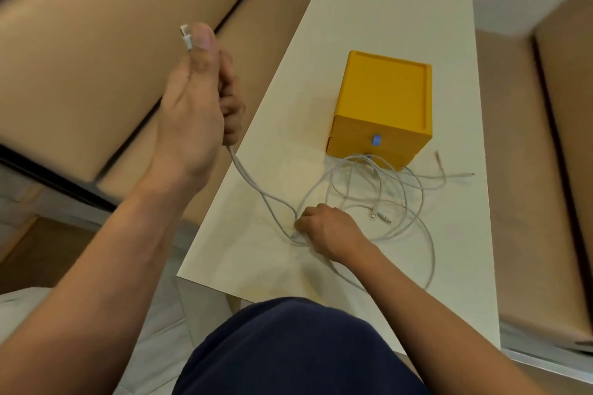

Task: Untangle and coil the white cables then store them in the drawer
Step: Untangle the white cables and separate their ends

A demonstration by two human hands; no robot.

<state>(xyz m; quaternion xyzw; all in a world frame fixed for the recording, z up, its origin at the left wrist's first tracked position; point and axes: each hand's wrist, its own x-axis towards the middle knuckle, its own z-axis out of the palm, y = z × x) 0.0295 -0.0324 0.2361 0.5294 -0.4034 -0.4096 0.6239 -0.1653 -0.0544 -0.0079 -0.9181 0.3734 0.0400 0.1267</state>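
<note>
At lower centre, white cable strands are gripped on the table [385, 9] by the curled fingers of the right hand [324, 229]. At upper left, one cable is held raised in the closed left hand [199, 106], its plug [186, 37] pinned beside the thumb. The tangled white cables [401, 189] lie right of centre, against the closed yellow drawer box [382, 96].

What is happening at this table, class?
A person is untangling thin white cables on a pale rectangular table. The left hand holds one cable's plug end raised, while the right hand grips strands on the tabletop. The rest lies in a loose tangle before the yellow plastic drawer box; nothing is coiled yet.
</note>
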